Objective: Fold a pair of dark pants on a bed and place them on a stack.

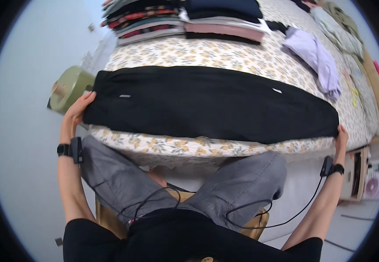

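A long black garment (pixel 207 102), which looks like a pair of trousers folded lengthwise, lies stretched flat across the near side of the bed. It has a small pale mark near its left end and a white tag toward its right end. My left hand (pixel 81 106) is closed on the left end. At the far right tip, the fingers of my right hand (pixel 342 135) close round the garment's corner. Some of the fingertips on both hands are hidden by the cloth or too small to make out.
The bed (pixel 154 52) has a floral sheet. Two stacks of folded clothes, one mixed (pixel 148 22) and one dark-topped (pixel 224 19), stand at the back. A lavender garment (pixel 314 54) lies loose at right. A green cylindrical container (pixel 73 85) stands left. Black cables (pixel 303 218) trail from my right wrist.
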The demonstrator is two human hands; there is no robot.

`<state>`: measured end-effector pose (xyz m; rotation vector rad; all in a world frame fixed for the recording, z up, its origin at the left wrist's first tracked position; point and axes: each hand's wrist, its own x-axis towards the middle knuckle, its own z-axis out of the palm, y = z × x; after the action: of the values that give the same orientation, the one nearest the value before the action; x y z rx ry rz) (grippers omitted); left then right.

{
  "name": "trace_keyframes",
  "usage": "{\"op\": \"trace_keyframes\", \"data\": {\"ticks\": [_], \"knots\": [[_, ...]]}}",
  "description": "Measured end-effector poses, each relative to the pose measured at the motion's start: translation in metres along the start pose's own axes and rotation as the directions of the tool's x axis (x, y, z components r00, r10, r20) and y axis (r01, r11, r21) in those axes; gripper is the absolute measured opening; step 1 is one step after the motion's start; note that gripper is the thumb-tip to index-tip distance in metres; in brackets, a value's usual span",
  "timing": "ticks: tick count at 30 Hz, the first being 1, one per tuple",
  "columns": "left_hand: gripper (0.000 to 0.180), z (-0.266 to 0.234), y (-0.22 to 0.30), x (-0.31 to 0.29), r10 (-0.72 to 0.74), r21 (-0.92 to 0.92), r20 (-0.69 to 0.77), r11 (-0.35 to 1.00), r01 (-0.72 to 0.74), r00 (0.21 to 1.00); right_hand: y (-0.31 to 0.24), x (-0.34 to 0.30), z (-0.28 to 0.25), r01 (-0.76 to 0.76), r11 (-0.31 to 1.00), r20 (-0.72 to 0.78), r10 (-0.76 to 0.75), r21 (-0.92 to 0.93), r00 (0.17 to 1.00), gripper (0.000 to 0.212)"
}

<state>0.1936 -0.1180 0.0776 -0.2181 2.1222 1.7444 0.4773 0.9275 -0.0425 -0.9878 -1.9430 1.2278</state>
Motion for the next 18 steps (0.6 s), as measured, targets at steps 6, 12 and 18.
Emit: {"op": "trace_keyframes", "data": {"ticks": [6,12,18], "knots": [[0.049,-0.009,0.01,0.008,-0.01,0.055,0.04,0.998,0.007,0.999,-0.132,-0.068,0.106,0.493,0.5,0.016,-0.69,-0.712,0.724,0.042],[0.053,0.0,0.02,0.043,0.096,0.168,-0.025,0.982,-0.09,0.995,-0.295,-0.25,0.293,0.632,0.735,0.739,-0.281,-0.246,0.613,0.044],[0.035,0.007,0.011,0.074,0.292,0.323,-0.183,0.92,-0.223,0.939,-0.341,-0.397,0.413,0.833,0.547,0.736,-0.597,0.082,0.32,0.047]]}}
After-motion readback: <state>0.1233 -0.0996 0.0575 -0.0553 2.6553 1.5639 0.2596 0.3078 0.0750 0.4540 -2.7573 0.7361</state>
